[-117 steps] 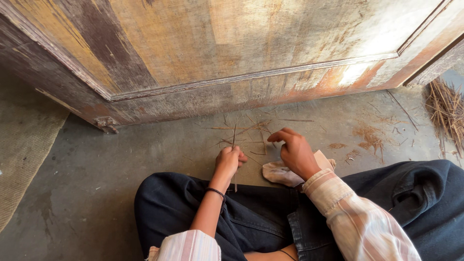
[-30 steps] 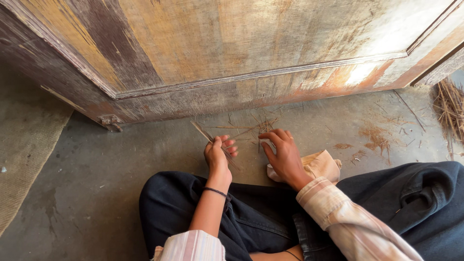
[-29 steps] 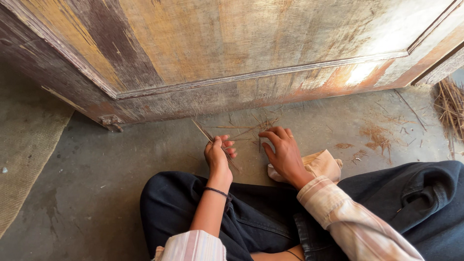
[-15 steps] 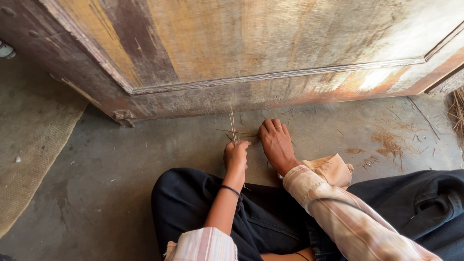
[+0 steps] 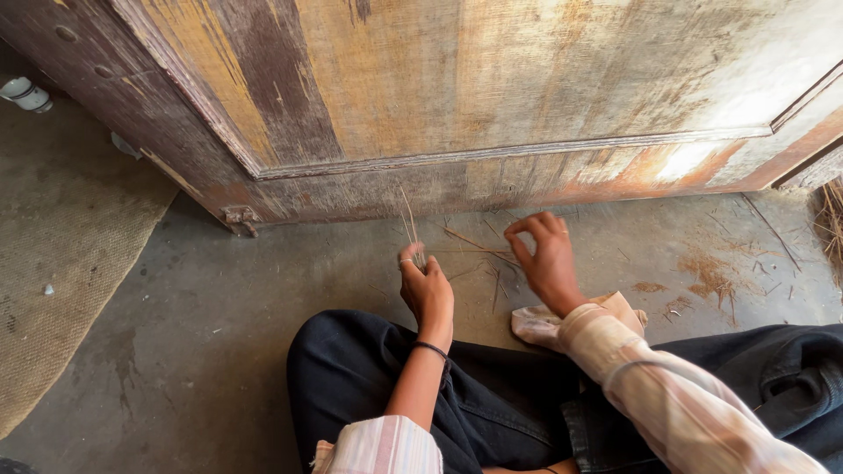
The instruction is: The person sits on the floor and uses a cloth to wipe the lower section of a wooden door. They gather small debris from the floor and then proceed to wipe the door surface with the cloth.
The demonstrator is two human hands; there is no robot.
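Observation:
I sit cross-legged on a grey concrete floor (image 5: 219, 333) in front of a worn wooden door (image 5: 492, 96). My left hand (image 5: 427, 287) is shut on a thin bundle of dry straws (image 5: 410, 232) that stick up from the fist. My right hand (image 5: 546, 259) is raised just above the floor, thumb and forefinger pinched together; whether a straw is between them is too fine to see. Loose straws (image 5: 479, 248) lie scattered on the floor between my hands and the door. A crumpled beige cloth (image 5: 537, 325) lies under my right wrist.
A woven mat (image 5: 61, 254) covers the floor at left. A door hinge (image 5: 239, 217) sticks out at the door's lower corner. Reddish fibre scraps (image 5: 707, 276) lie at right, and a heap of straw (image 5: 830, 219) shows at the right edge. A white object (image 5: 28, 93) sits at top left.
My right hand has lifted off the floor and pinched its fingers. My left hand has turned slightly with the bundle still upright. The view shifted a little to the left.

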